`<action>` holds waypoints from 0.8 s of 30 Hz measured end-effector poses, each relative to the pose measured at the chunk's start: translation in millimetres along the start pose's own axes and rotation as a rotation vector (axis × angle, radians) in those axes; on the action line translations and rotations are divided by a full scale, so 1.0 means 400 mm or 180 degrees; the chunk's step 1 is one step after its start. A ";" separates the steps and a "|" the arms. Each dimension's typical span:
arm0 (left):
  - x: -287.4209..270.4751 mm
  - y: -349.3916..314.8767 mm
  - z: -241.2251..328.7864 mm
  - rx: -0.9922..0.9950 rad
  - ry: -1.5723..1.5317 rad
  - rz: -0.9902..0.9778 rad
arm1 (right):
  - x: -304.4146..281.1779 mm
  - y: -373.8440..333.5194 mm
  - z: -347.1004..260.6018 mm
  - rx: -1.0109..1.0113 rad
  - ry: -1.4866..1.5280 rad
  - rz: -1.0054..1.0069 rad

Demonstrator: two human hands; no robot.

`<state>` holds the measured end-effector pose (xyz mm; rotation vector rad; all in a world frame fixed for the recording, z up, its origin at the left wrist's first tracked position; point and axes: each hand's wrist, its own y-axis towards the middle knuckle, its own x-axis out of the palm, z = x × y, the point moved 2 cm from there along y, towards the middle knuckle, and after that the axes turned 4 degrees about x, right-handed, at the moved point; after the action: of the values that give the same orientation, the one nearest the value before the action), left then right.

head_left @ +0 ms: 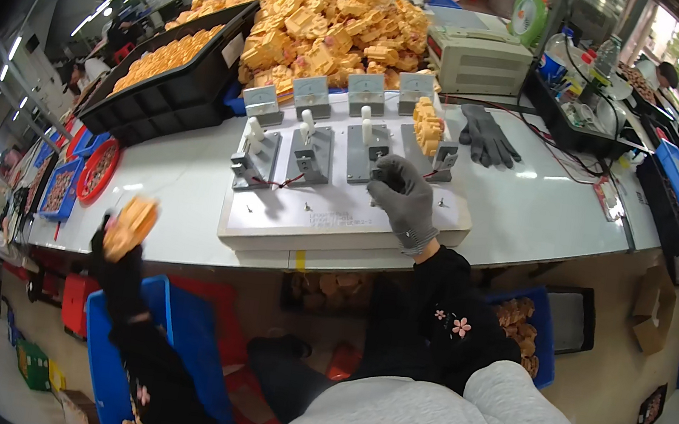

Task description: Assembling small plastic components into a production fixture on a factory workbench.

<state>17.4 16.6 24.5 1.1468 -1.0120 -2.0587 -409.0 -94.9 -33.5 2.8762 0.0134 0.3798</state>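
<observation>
My left hand (112, 261), in a dark glove and blurred, holds an orange plastic part (131, 227) off the table's front edge, above a blue bin (159, 308). My grey-gloved right hand (403, 202) is curled at the front of the third station (363, 153) of a white test board (337, 233). Whatever its fingers grip there is hidden. Another orange part (428, 127) stands in the rightmost station. The two left stations (310, 155) hold no orange part. Behind each station stands a small panel meter (365, 94).
A large heap of orange parts (337, 32) lies behind the board. Left of it stands a black crate (169, 108) of similar parts. A loose grey glove (489, 136) lies right of the board, near a beige instrument box (479, 63) and cables. A red basket (99, 172) sits far left.
</observation>
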 end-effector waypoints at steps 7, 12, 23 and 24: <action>0.451 0.219 0.410 -0.0874 -0.3560 -0.0745 | -0.016 0.004 -0.005 -0.0225 -0.0471 0.0139; 0.669 0.261 0.535 0.1301 -0.1432 -0.0292 | 0.003 -0.001 -0.006 -0.0205 -0.0552 0.0166; 0.751 0.162 0.512 0.1080 -0.1738 -0.2083 | -0.023 -0.005 -0.017 -0.0504 -0.0582 0.0166; 0.740 0.166 0.510 0.1067 -0.1710 -0.2087 | -0.014 -0.004 -0.020 -0.0507 -0.0546 0.0090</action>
<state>-293.1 -176.7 18.3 1.2278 -1.4071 -2.9059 -416.5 -91.6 -28.0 2.7431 -0.0838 0.1316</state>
